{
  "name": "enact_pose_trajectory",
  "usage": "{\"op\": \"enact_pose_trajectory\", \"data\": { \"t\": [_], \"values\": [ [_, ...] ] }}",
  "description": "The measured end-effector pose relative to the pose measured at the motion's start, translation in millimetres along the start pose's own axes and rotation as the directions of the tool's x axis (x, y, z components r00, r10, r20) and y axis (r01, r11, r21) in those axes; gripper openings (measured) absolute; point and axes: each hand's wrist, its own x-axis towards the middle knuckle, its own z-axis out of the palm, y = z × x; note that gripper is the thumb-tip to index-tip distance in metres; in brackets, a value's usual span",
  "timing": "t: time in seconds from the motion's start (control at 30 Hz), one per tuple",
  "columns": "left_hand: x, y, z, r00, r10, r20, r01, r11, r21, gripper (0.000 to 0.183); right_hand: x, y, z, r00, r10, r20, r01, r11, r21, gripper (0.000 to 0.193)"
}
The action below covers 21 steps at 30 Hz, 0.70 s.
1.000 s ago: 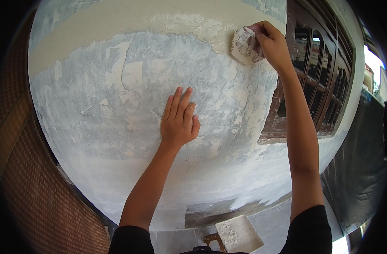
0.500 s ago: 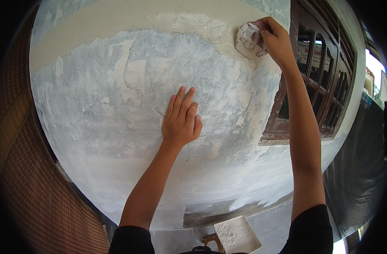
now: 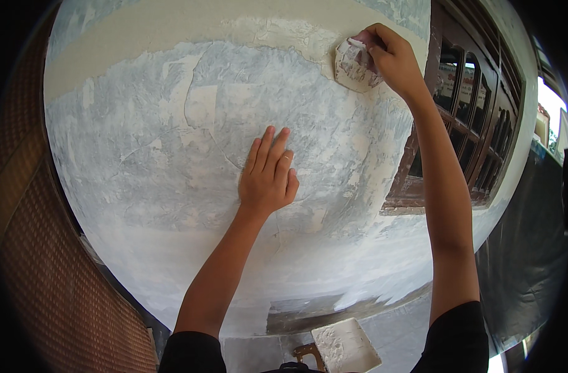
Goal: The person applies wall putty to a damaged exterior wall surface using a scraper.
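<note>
In front of me is a wall point(image 3: 141, 130), patchy in grey and off-white, with cream wet putty point(image 3: 278, 32) along its upper part. My left hand point(image 3: 268, 177) lies against the middle of it, palm down and fingers stretched, a ring on one finger. High at the right, my right hand point(image 3: 396, 59) grips a flat putty scraper point(image 3: 357, 68) smeared with white and brown. Its blade rests on or very near the wall beside the window; the exact contact is hard to see. The fingers hide its upper edge.
A brown wooden window point(image 3: 461, 105) with glass panes is close to my right arm. A white tub point(image 3: 346, 348) holding putty stands low by a brown stool point(image 3: 309, 354). Woven matting point(image 3: 66, 280) hangs at left, a dark sheet point(image 3: 520, 248) at right.
My right hand has moved a short way left with the scraper, away from the window. My left hand stays in place on the wall.
</note>
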Motion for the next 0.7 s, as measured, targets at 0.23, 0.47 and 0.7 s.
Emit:
{"op": "enact_pose_trajectory", "data": {
  "t": [0.23, 0.47, 0.7],
  "values": [
    [-0.9, 1.4, -0.9, 1.0, -0.014, 0.008, 0.015, 1.0, -0.008, 0.031, 6.2, -18.7, -10.5, 0.988, 0.118, -0.096, -0.109, 0.99, 0.093, 0.026],
    [0.0, 1.8, 0.8, 1.0, -0.014, 0.001, 0.014, 1.0, -0.021, 0.032, -14.8, -9.0, 5.1, 0.966, 0.178, -0.188, -0.19, 0.981, -0.049, 0.026],
    [-1.8, 0.3, -1.3, 1.0, -0.015, 0.008, 0.015, 1.0, -0.014, 0.031, -19.9, -15.2, 13.8, 0.914, 0.328, -0.238, -0.329, 0.944, 0.039, 0.029]
  ]
}}
